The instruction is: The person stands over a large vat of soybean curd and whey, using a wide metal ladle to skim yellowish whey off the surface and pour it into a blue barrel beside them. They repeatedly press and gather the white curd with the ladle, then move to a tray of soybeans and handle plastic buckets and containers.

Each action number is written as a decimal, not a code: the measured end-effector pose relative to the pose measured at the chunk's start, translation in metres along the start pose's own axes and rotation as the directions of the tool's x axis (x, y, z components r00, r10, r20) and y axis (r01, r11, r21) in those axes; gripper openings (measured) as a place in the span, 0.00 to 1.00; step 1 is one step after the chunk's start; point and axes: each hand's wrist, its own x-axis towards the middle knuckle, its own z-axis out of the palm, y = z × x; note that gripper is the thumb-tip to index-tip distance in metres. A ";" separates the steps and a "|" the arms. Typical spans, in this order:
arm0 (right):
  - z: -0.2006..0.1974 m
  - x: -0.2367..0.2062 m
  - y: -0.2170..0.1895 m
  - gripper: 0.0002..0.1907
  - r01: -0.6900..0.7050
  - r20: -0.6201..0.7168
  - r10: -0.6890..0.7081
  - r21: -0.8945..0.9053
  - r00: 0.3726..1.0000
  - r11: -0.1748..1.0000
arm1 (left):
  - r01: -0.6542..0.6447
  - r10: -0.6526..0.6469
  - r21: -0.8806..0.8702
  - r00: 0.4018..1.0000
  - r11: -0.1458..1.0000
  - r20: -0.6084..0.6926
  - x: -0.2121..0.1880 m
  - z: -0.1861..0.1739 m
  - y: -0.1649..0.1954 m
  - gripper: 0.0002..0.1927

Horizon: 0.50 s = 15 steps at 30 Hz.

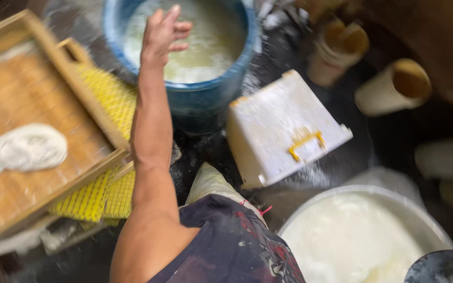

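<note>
Reaching toward twelve o'clock, the left hand (162, 32) is spread open, fingers loose and slightly curled, holding nothing; it hovers over the near rim of the round blue plastic tub (195, 97) and the pale, milky liquid (205, 47) inside it. The right hand is out of view, so its state cannot be told.

Judging from the pose, the hand is about to meet the liquid, and doing that well would mean lowering it flat and slowly inside the rim, so nothing slops onto the wet dark floor (205, 152).

The blue tub sits at twelve o'clock, thick-walled and nearly full; the liquid's surface looks cloudy white with a faint yellow tinge. At five o'clock stands a wide white basin (420, 215) of smooth, creamy white liquid. At nine o'clock lies a shallow wooden tray with a raised frame (53, 57), holding a bunched white cloth (27, 149) and resting on yellow mesh matting (106, 94). Just to the right of the tub, at about two o'clock, a white square plastic box with a yellow handle (284, 128) lies tipped on its side, dusted with white. Farther toward two o'clock lie several cream-coloured tubes with open ends (394, 86), blurred. A dark patterned garment (232, 246) covers the person's body at six o'clock.
</note>
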 end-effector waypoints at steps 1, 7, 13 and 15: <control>0.039 -0.005 -0.030 0.21 0.006 0.091 -0.013 0.073 0.996 0.997 | -0.145 0.129 -0.114 0.982 0.983 -0.141 0.006 -0.025 0.010 0.30; 0.232 -0.070 -0.172 0.16 -0.062 0.610 -0.142 0.300 0.779 0.952 | -0.534 0.530 0.202 0.581 0.821 -0.618 0.048 -0.165 0.054 0.18; 0.418 -0.201 -0.281 0.10 -0.076 0.925 -0.208 0.243 0.317 0.967 | -0.571 0.710 0.447 0.402 0.688 -0.578 0.068 -0.166 -0.024 0.29; 0.472 -0.249 -0.313 0.08 -0.026 0.963 -0.202 0.210 0.177 0.977 | -0.262 0.757 0.756 0.494 0.599 -0.428 0.056 -0.140 -0.074 0.19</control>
